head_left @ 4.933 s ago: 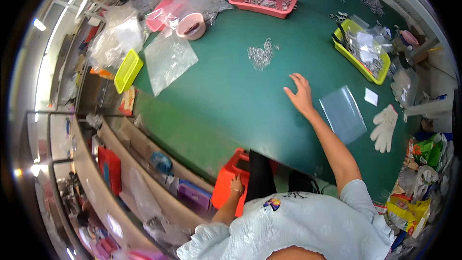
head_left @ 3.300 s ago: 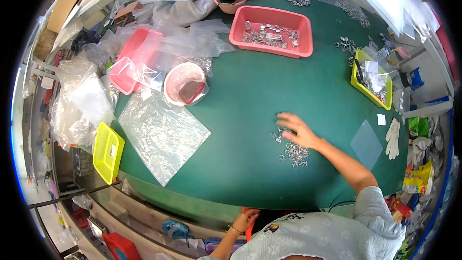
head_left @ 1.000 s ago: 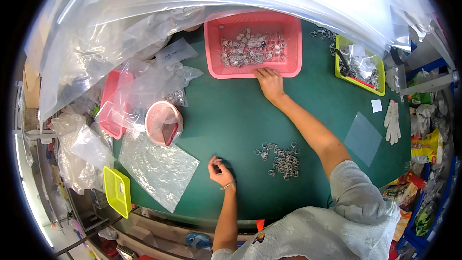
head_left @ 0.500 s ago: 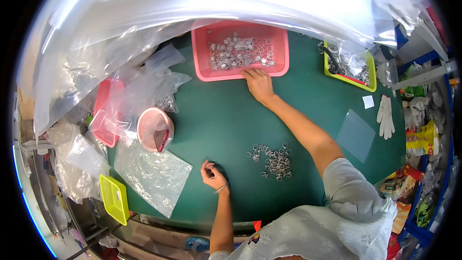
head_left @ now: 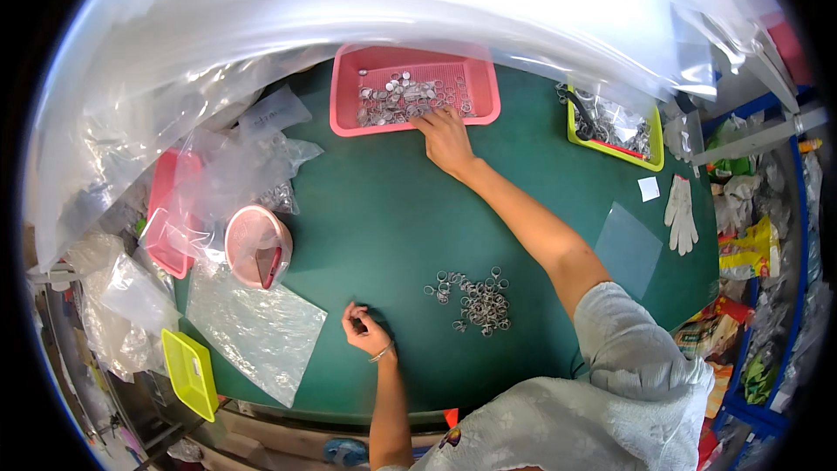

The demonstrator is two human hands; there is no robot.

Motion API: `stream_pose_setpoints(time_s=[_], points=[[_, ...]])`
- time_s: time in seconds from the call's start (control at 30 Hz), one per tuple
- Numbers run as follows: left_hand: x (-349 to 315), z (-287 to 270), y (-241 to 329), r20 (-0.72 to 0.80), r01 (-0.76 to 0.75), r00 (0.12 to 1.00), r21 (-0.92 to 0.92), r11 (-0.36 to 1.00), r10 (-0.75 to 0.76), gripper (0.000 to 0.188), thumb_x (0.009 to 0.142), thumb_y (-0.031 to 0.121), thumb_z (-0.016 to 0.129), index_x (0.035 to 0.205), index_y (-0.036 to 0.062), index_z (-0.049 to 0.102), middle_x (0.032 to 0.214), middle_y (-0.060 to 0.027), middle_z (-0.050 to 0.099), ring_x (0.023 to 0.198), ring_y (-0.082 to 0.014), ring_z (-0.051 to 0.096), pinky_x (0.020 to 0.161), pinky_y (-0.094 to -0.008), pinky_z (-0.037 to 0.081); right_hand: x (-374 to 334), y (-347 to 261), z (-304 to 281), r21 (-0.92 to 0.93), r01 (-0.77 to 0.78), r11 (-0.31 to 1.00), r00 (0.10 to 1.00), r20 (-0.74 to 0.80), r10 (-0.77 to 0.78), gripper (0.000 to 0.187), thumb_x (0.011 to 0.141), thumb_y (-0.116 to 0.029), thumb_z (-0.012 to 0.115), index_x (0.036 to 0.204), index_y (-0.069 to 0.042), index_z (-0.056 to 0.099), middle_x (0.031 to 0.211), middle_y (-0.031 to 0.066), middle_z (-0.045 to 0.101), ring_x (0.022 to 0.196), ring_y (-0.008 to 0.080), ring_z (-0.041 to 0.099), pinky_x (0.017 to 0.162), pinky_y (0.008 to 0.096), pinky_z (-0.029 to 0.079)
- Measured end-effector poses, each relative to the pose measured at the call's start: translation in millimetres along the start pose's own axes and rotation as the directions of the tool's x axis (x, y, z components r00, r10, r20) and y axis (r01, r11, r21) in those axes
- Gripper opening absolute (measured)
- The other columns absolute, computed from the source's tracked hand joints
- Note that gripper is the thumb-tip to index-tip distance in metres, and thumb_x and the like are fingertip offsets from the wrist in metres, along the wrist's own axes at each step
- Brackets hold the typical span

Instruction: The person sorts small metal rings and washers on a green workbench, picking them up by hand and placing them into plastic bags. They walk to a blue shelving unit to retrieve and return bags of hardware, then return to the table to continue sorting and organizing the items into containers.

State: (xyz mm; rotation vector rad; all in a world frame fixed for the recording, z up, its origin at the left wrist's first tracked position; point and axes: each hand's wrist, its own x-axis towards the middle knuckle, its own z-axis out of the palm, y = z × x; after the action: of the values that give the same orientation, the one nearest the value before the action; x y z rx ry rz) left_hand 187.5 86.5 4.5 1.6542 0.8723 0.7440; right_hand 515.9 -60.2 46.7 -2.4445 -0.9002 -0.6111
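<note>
Fingers (head_left: 442,117) of the right hand (head_left: 450,145) reach over the near rim of the pink tray (head_left: 373,130), partly bent; whether they grip that rim or pinch some of the metal pieces (head_left: 394,101) lying in the tray cannot be told. The left hand (head_left: 366,332), well apart from the tray on its near side, is loosely curled, and I cannot tell whether it holds anything. A pull on the near rim alone could tip the tray and spill its pieces. The loose ring pile (head_left: 485,305) sits on the green table (head_left: 384,235) on the tray's near side; a tray dragged that way, or the right forearm (head_left: 523,218) sweeping low, could scatter the rings or mix them with the pieces. Beyond the tray, plastic sheeting (head_left: 418,0) hides part of its far rim and might snag if it touches. Left of the tray, loose bags (head_left: 209,192) could catch stray pieces.
</note>
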Motion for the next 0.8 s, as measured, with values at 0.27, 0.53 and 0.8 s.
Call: stream_pose_setpoints(time_s=[0.27,0.53,0.8], points=[[1,-2,1,0.018,0.019,1.000,0.030,0.999,-0.019,0.020,0.085,0.000,0.046,0.104,-0.0030,0.052,0.078,-0.0058,0.055,0.072,-0.0103,0.049,0.066,-0.0225,0.040,-2,-10,-28,0.077,0.102,0.992,0.993,-0.071,-0.097,0.034,0.066,-0.002,0.057,0.100,-0.006,0.057,0.103,0.0119,0.049,0.099,0.0298,0.045,0.083,0.0406,0.035],[3,-1,1,-0.032,-0.069,0.997,0.042,0.997,0.071,0.022,0.083,-0.001,0.045,0.105,-0.0018,0.052,0.076,-0.0051,0.055,0.065,-0.0088,0.047,0.055,-0.0212,0.038,-156,-87,-102,0.466,-0.133,0.875,0.791,0.582,-0.189,0.049,0.064,-0.034,0.073,0.103,-0.010,0.057,0.102,0.0089,0.044,0.092,0.0272,0.040,0.078,0.0386,0.034],[2,0,6,0.007,0.019,1.000,0.030,0.999,-0.019,0.026,0.083,-0.003,0.045,0.108,-0.0032,0.050,0.077,-0.0052,0.054,0.071,-0.0112,0.048,0.068,-0.0233,0.039,-210,-112,-109,0.430,-0.156,0.889,0.790,0.595,-0.150,0.021,0.069,-0.015,0.066,0.087,-0.007,0.061,0.097,0.0046,0.048,0.088,0.0231,0.042,0.074,0.0359,0.035]])
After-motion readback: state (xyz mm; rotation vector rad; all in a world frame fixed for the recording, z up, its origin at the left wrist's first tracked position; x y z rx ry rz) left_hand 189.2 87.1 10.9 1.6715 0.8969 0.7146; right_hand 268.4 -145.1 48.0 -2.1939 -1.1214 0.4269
